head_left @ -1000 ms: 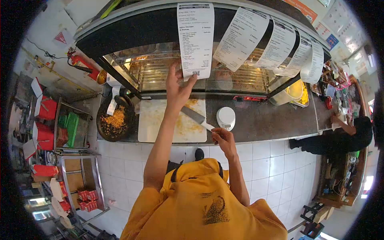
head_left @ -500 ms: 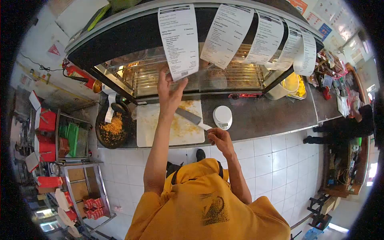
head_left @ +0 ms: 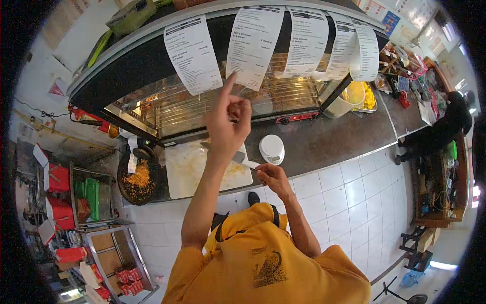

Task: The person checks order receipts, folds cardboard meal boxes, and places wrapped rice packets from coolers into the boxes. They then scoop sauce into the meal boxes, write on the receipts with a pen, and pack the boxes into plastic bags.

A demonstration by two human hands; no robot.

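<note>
My left hand [head_left: 229, 120] is raised in front of the glass food cabinet, its index finger stretched up and the other fingers curled, holding nothing. The fingertip is at the lower edge of a printed order receipt [head_left: 254, 48]; whether it touches the paper I cannot tell. Another receipt [head_left: 192, 55] hangs just left of it. With pinched fingers, my right hand [head_left: 275, 180] holds the end of the white handle of a knife [head_left: 249, 163]. Its blade lies over the stained white cutting board [head_left: 185, 175], partly hidden behind my left forearm.
A white kitchen scale [head_left: 272, 148] stands right of the board. Left of it, a dark round pan [head_left: 126, 185] holds orange shreds. More receipts [head_left: 307, 43] hang along the food cabinet [head_left: 121, 119]. At far right, a person in dark clothes [head_left: 450, 121] leans by a counter.
My left hand has left the first receipt and moved right and up, its index finger now at the second one. My right hand keeps the knife. The camera view has turned slightly.
</note>
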